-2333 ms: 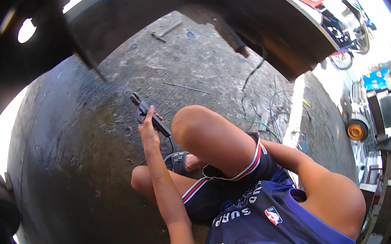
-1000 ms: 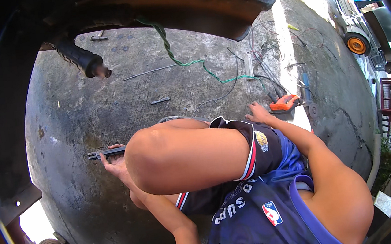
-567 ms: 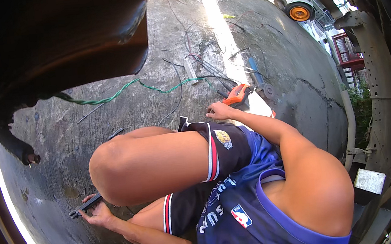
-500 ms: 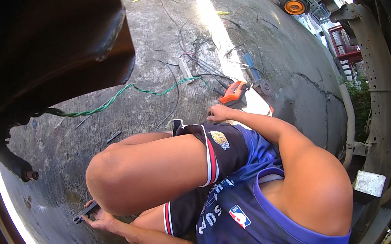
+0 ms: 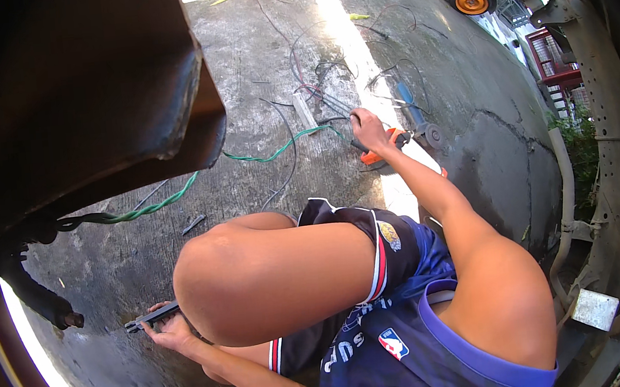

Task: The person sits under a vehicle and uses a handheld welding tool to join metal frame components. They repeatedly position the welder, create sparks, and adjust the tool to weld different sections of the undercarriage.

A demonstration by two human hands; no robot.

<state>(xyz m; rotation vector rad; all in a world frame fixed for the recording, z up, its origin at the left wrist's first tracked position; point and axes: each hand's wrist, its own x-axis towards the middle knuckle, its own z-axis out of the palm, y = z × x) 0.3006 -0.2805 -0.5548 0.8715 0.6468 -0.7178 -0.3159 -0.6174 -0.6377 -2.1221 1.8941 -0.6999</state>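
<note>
My left hand (image 5: 168, 332) is closing its fingers around a black tool (image 5: 143, 321), which is lying low beside my bent knee (image 5: 217, 273), its far end poking out past my fingers and its near end hiding behind the knee. My right hand (image 5: 368, 130) is hanging over the orange machine (image 5: 369, 159), fingers curling partway in; I cannot tell whether they are gripping a cable or touching the machine. Dark cables (image 5: 337, 103) are running over the floor (image 5: 233, 89) just beyond those fingers, and a grinder (image 5: 415, 112) is lying to their right. A wood strip (image 5: 304, 112) is resting near the cables, while a green wire (image 5: 169, 201) is stretching leftward from there, passing behind a brown metal panel (image 5: 91, 88).
</note>
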